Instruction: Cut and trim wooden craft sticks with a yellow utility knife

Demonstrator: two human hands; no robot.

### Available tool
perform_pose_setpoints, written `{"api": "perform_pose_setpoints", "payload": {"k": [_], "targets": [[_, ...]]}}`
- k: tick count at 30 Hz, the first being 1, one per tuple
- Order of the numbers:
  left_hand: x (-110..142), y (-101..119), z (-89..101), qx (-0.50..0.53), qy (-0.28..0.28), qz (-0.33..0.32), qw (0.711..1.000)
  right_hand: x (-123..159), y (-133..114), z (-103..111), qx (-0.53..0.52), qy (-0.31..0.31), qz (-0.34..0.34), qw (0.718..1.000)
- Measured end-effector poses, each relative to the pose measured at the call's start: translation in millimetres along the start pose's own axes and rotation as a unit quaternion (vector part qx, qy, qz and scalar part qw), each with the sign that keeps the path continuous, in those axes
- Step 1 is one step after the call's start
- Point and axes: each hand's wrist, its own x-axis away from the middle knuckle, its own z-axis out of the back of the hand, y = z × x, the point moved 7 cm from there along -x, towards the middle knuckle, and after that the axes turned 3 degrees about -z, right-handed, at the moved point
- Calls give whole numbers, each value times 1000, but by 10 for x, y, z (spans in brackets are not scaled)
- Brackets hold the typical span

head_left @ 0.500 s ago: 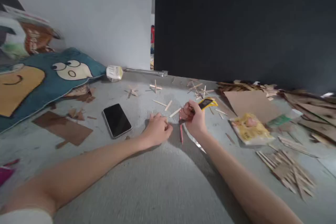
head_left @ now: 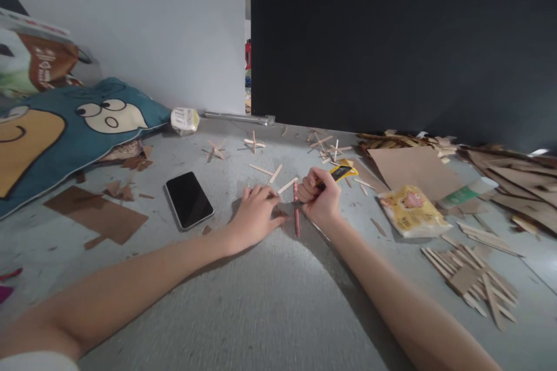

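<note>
**On the grey worktop [head_left: 243,313], a red stick [head_left: 297,223]**

From the head view, the red stick lies between the left hand [head_left: 256,211] and the right hand [head_left: 324,194]. Its far end is close to the right hand's curled fingers; I can't tell if they touch. The right hand is wrapped around a yellow and black cutter [head_left: 342,172], which pokes out past the thumb. The left hand has bent fingers and a small gap by the thumb; I can't tell if it pinches something thin. A black phone [head_left: 189,200] lies near it.

The red stick looks thin, light and stiff. It may roll, so hold its middle. The cutter looks hard and light; its handle is the best place to grip.
</note>
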Motion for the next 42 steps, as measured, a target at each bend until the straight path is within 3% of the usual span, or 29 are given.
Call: {"api": "perform_pose_setpoints", "payload": {"k": [6,26,42], "targets": [[-34,18,-111,62,-45,-18,997,61,110,-65,-4,-19,-11,1000],[-46,-27,-129,91,-21,-14,996,62,254,-115,22,-36,-27,999],[-44,2,-75,88,-24,-6,996,87,227,-183,49,-57,-11,997]]}}
